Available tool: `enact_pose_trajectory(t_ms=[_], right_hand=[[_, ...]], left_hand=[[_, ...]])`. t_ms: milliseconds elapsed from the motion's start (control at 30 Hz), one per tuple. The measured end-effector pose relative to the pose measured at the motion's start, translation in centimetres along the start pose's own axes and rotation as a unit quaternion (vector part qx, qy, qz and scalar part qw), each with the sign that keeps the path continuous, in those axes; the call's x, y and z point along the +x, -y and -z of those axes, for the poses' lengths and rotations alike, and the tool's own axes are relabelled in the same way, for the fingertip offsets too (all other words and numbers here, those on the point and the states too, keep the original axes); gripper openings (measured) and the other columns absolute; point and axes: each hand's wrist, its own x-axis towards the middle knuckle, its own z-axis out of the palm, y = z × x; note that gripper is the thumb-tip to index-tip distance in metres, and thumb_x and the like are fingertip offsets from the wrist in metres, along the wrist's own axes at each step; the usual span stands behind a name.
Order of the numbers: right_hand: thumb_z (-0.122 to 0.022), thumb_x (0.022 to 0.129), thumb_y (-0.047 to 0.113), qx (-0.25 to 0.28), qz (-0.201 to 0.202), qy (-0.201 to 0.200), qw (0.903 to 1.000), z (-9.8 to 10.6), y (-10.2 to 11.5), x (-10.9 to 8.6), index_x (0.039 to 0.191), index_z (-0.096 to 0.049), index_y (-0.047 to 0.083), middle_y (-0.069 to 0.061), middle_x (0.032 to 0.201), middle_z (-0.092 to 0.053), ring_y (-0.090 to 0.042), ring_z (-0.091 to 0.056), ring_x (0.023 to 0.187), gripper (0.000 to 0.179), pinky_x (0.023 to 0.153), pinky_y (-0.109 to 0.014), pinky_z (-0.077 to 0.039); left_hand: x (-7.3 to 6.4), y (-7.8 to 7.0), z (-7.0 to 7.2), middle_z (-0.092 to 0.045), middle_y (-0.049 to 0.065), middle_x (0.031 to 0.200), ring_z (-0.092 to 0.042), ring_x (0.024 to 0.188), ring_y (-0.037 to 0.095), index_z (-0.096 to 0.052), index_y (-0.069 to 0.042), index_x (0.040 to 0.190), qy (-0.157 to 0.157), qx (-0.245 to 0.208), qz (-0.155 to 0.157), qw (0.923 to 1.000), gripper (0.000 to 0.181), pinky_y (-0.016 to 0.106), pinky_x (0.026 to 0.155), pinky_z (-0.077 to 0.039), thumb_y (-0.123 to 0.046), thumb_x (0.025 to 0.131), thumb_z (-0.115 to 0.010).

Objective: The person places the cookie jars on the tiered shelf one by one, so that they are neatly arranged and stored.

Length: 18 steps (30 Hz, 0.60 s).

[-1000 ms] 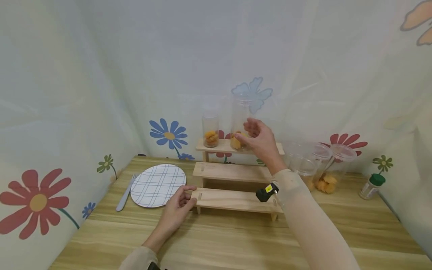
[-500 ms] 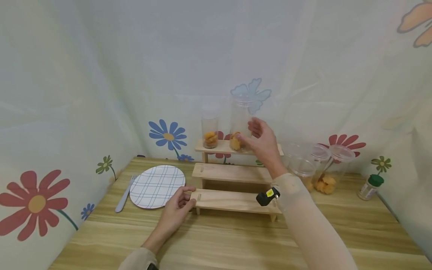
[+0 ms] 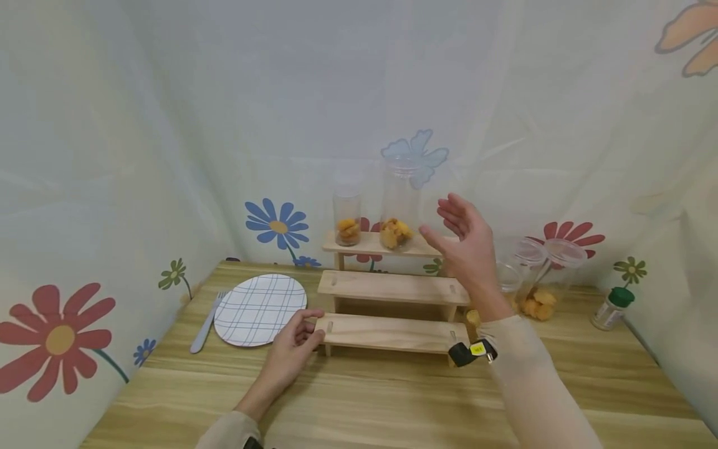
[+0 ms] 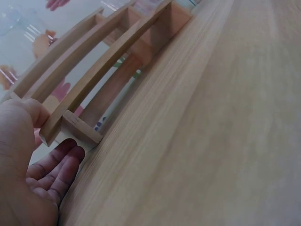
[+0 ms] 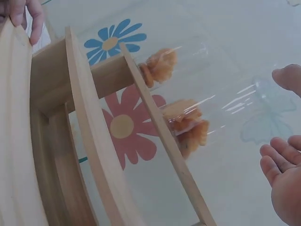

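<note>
A three-tiered wooden shelf point(image 3: 392, 284) stands on the table. My left hand point(image 3: 291, 346) grips the left end of its lowest tier, thumb and fingertips at the board's edge. On the top tier are a smaller clear jar point(image 3: 348, 218) and a taller clear jar point(image 3: 399, 212), both with orange-brown snack pieces at the bottom. My right hand point(image 3: 468, 240) hovers to the right of the taller jar, apart from it, fingers spread and holding nothing. In the right wrist view, a gap shows between the taller jar point(image 5: 202, 122) and the right hand point(image 5: 284, 174).
Several clear jars point(image 3: 561, 262), some with snack pieces, stand right of the shelf, partly behind the right arm. A green-capped shaker point(image 3: 612, 308) is farther right. On the left lie a checked plate point(image 3: 260, 310) and a fork point(image 3: 206, 324). A flowered curtain hangs behind.
My right hand has let go of the taller jar and moved right, away from it. The jar stays on the top tier. My left hand keeps its place on the shelf.
</note>
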Motion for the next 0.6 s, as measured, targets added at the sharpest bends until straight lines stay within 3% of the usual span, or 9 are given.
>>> enact_pose_trajectory(t_ms=[400,600], right_hand=[[-0.085,0.097,0.001,-0.023,0.037,-0.042,0.9982,3.8,1.5,-4.2,0.165,-0.048,0.006,-0.01,0.159,-0.061,-0.024,-0.057,0.148,0.079,0.122,-0.025,-0.043],[-0.089,0.092,0.001,-0.069,0.04,-0.066,0.9946,5.8,1.6,-5.9,0.166,-0.049,0.011,-0.008,0.159,-0.061,-0.021,-0.058,0.146,0.085,0.119,-0.019,-0.043]], left_hand=[[0.1,0.2,0.1,-0.074,0.007,0.101,-0.071,0.094,0.018,-0.069,-0.019,0.14,0.006,-0.001,0.013,0.9999,0.035,0.025,0.087,-0.057,-0.016,0.107,-0.077],[0.1,0.3,0.2,-0.074,0.007,0.101,-0.07,0.095,0.019,-0.068,-0.019,0.141,0.007,0.001,0.011,0.9999,0.035,0.025,0.088,-0.057,-0.017,0.107,-0.076]])
